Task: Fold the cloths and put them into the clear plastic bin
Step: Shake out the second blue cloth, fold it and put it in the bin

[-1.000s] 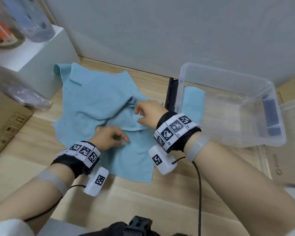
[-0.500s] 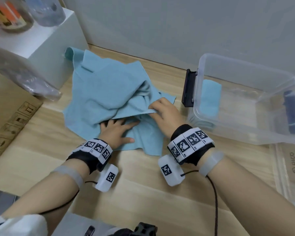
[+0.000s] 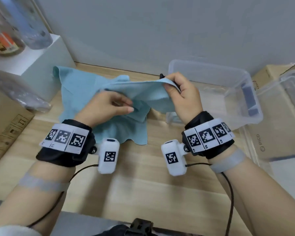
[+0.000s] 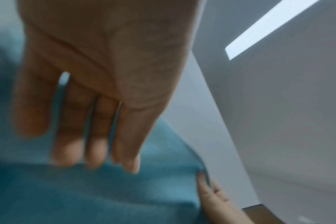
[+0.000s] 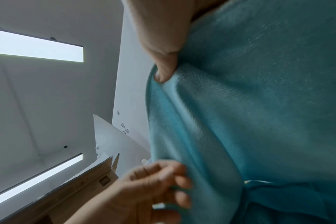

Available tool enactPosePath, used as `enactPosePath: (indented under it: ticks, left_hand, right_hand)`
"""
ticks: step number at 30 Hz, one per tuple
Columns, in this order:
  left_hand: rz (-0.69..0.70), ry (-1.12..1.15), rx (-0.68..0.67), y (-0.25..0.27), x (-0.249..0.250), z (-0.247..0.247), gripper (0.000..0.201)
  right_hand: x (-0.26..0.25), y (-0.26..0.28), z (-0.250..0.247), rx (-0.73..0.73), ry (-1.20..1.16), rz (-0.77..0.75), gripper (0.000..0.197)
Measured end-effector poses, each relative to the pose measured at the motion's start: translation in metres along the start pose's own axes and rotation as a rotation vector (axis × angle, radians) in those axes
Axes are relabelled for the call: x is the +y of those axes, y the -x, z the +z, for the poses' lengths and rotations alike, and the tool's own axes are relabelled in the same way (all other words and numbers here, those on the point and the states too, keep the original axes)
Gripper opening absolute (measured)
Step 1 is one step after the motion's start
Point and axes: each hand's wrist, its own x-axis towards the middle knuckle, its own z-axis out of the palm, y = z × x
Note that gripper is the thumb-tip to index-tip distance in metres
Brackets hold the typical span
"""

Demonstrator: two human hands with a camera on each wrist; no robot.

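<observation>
While the light blue cloth [image 3: 143, 97] is lifted at frame centre, one corner is pinched between thumb and fingers of the right hand [image 3: 182, 97], just left of the clear plastic bin [image 3: 242, 79]. From that pinch the raised edge runs leftward, its long axis horizontal across the frame, toward the left hand [image 3: 107, 106], which is the nearer to the slack end. The left fingers are seen extended against the fabric; a closed hold cannot be confirmed. The remainder hangs down to the wooden table [image 3: 143, 184] at lower centre.
</observation>
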Motion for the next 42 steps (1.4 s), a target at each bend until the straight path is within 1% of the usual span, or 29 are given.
enactPosePath:
  ticks: [1, 2, 3, 4, 5, 6, 7, 8, 10, 11, 13, 15, 16, 18, 21, 23, 24, 25, 26, 28, 30, 31, 34, 39, 42]
  left_hand:
    - [0.079, 0.03, 0.109, 0.005, 0.014, -0.003, 0.019]
    - [0.158, 0.04, 0.229, 0.01, 0.026, -0.003, 0.03]
    - [0.24, 0.027, 0.321, 0.012, 0.036, 0.0, 0.041]
    - [0.301, -0.003, 0.369, 0.015, 0.045, 0.004, 0.051]
    - [0.345, -0.039, 0.368, 0.015, 0.051, 0.01, 0.059]
    - [0.377, -0.087, 0.344, 0.015, 0.057, 0.015, 0.061]
    - [0.403, -0.139, 0.317, 0.013, 0.06, 0.02, 0.055]
    - [0.419, -0.186, 0.302, 0.012, 0.063, 0.026, 0.042]
    - [0.398, -0.246, 0.291, 0.012, 0.066, 0.032, 0.019]
    - [0.361, -0.267, 0.285, 0.013, 0.066, 0.032, 0.014]
    - [0.278, -0.283, 0.296, 0.016, 0.064, 0.025, 0.014]
    - [0.232, -0.246, 0.363, 0.016, 0.062, 0.009, 0.011]
    - [0.231, -0.228, 0.409, 0.016, 0.062, 0.0, 0.01]
    - [0.267, -0.238, 0.492, 0.014, 0.064, -0.013, 0.015]
    - [0.304, -0.247, 0.604, 0.011, 0.069, -0.021, 0.021]
    - [0.296, -0.129, 0.642, 0.009, 0.072, -0.021, 0.019]
    - [0.291, -0.05, 0.648, 0.009, 0.072, -0.021, 0.015]
    - [0.282, 0.028, 0.653, 0.009, 0.072, -0.019, 0.01]
    - [0.274, 0.114, 0.661, 0.009, 0.072, -0.018, 0.008]
    - [0.271, 0.299, 0.682, 0.008, 0.071, -0.02, 0.021]
    - [0.298, 0.425, 0.667, 0.018, 0.079, -0.014, 0.025]
    - [0.306, 0.459, 0.654, 0.019, 0.081, -0.015, 0.023]
    - [0.326, 0.517, 0.601, 0.026, 0.081, -0.006, 0.021]
    - [0.257, 0.533, 0.53, 0.048, 0.065, 0.018, 0.021]
    - [0.301, 0.586, 0.492, 0.061, 0.064, 0.019, 0.024]
  right_hand:
    - [-0.003, 0.002, -0.004, 0.008, -0.005, -0.009, 0.017]
    - [-0.007, 0.004, -0.008, 0.012, -0.009, -0.019, 0.016]
    - [-0.011, 0.006, -0.012, 0.011, -0.012, -0.03, 0.014]
    - [-0.015, 0.008, -0.014, 0.004, -0.012, -0.04, 0.011]
    - [-0.019, 0.009, -0.017, -0.007, -0.007, -0.047, 0.01]
    - [-0.022, 0.01, -0.02, -0.013, 0.004, -0.054, 0.011]
    - [-0.025, 0.011, -0.023, -0.012, 0.02, -0.061, 0.013]
    - [-0.028, 0.011, -0.027, -0.004, 0.037, -0.068, 0.015]
    - [-0.033, 0.012, -0.036, 0.021, 0.062, -0.082, 0.016]
    - [-0.034, 0.012, -0.041, 0.036, 0.081, -0.084, 0.016]
    - [-0.037, 0.012, -0.053, 0.059, 0.144, -0.072, 0.016]
    - [-0.04, 0.013, -0.069, 0.06, 0.207, -0.06, 0.017]
    - [-0.042, 0.014, -0.077, 0.061, 0.246, -0.054, 0.02]
    - [-0.042, 0.014, -0.093, 0.085, 0.347, -0.036, 0.021]
    - [-0.037, 0.015, -0.112, 0.214, 0.463, -0.015, 0.019]
    - [-0.034, 0.018, -0.122, 0.314, 0.479, 0.009, 0.016]
    - [-0.034, 0.02, -0.127, 0.353, 0.482, 0.018, 0.016]
    - [-0.032, 0.021, -0.131, 0.38, 0.484, 0.023, 0.018]
    - [-0.032, 0.023, -0.135, 0.399, 0.482, 0.026, 0.023]
    - [-0.031, 0.026, -0.145, 0.449, 0.438, 0.025, 0.029]
    - [-0.033, 0.043, -0.161, 0.521, 0.383, 0.042, 0.028]
    - [-0.033, 0.045, -0.164, 0.537, 0.357, 0.051, 0.03]
    - [-0.031, 0.057, -0.161, 0.552, 0.25, 0.065, 0.044]
    - [-0.019, 0.088, -0.161, 0.587, 0.067, 0.102, 0.034]
    - [-0.024, 0.101, -0.167, 0.58, 0.011, 0.053, 0.029]
